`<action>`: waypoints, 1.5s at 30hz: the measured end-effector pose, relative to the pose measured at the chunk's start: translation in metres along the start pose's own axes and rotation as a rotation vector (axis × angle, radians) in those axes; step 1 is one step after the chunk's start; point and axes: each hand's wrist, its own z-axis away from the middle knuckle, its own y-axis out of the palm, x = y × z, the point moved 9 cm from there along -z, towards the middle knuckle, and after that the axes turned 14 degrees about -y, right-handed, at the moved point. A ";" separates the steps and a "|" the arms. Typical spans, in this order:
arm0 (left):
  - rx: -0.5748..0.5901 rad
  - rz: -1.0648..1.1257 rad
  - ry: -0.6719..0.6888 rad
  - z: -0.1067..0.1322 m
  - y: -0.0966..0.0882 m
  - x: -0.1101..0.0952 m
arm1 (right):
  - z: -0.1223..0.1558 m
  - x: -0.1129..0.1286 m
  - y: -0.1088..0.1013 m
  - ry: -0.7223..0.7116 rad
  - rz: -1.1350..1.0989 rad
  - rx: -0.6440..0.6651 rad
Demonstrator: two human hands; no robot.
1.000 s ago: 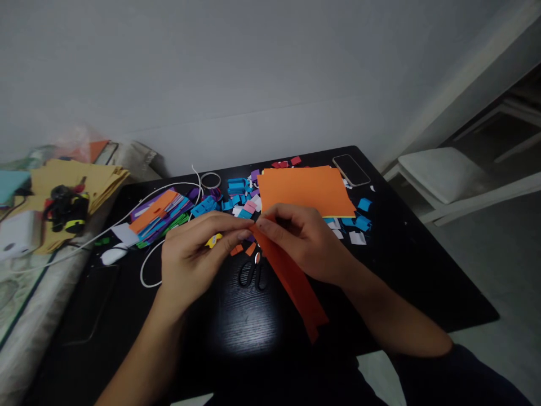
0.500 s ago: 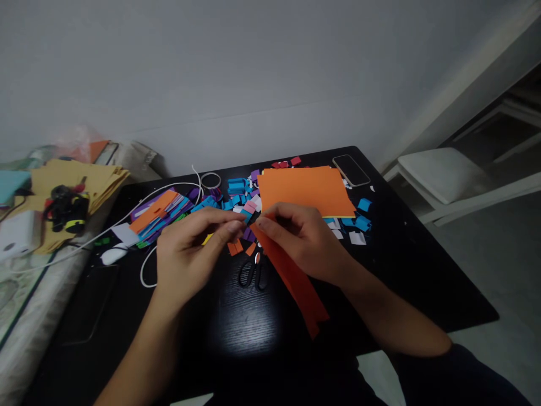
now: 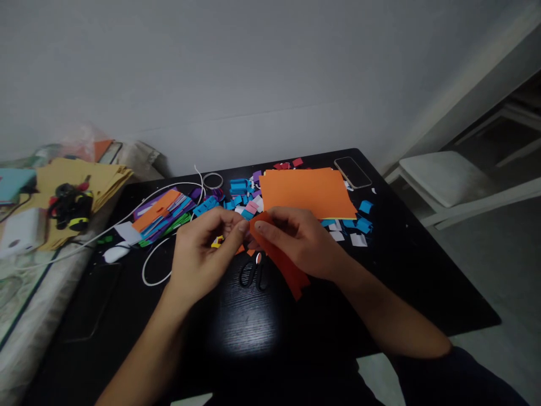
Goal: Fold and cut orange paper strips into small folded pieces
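Observation:
An orange paper strip (image 3: 287, 265) hangs at a slant over the black table, its lower end notched. My right hand (image 3: 302, 239) pinches its upper part between thumb and fingers. At the strip's upper left edge, the thumb and fingers of my left hand (image 3: 209, 245) close on the paper; the exact contact is partly hidden. Black-handled scissors (image 3: 252, 275) lie on the table just below both hands. Behind my right hand rests a stack of orange sheets (image 3: 308, 192), with a yellow edge showing beneath.
Small cut paper pieces (image 3: 240, 189) in several colours lie around the stack. A bundle of coloured strips (image 3: 163, 214), a white cable (image 3: 146, 270) and a tape roll (image 3: 212, 181) are at left. A phone (image 3: 353, 172) lies far right. A wall stands behind the table.
My left hand has moved right to the strip's upper end. The strip's lower end has risen and shifted left, and more of the strip is gathered between my hands.

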 end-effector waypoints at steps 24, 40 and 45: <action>0.063 0.127 -0.181 -0.007 0.005 0.013 | 0.001 -0.025 0.006 0.133 -0.258 -0.008; -0.092 0.270 -0.227 -0.016 -0.023 0.028 | 0.004 -0.029 0.009 0.270 -0.157 0.216; 0.114 0.181 -0.321 -0.016 -0.003 0.029 | 0.005 -0.029 0.008 0.264 -0.135 0.227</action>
